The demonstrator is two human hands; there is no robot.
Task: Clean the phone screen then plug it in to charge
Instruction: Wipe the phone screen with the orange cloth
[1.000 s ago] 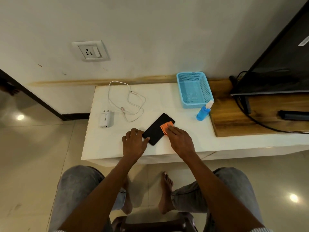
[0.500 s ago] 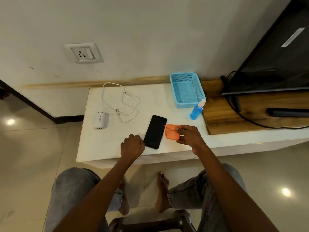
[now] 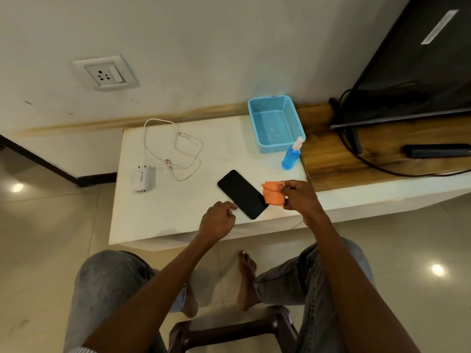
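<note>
A black phone [image 3: 242,193] lies screen up on the white table [image 3: 158,220], near its front edge. My right hand [image 3: 298,197] holds a crumpled orange cloth [image 3: 272,193] in the air just right of the phone, off the screen. My left hand [image 3: 218,220] rests at the phone's near left corner, fingers curled, one fingertip touching its edge. A white charger adapter [image 3: 144,179] lies at the table's left, with a white cable [image 3: 175,151] coiled loosely behind it. A wall socket [image 3: 105,75] sits on the wall above.
A blue mesh basket [image 3: 276,123] stands at the back of the table, a blue spray bottle [image 3: 291,155] in front of it. To the right is a wooden shelf [image 3: 336,159] with a TV [image 3: 420,62], black cables and a dark remote [image 3: 435,150]. A dark stool [image 3: 229,332] is below me.
My right hand lifted the orange cloth off the phone screen and moved it to the right. The phone has turned on the table. My left hand shifted to the phone's near corner.
</note>
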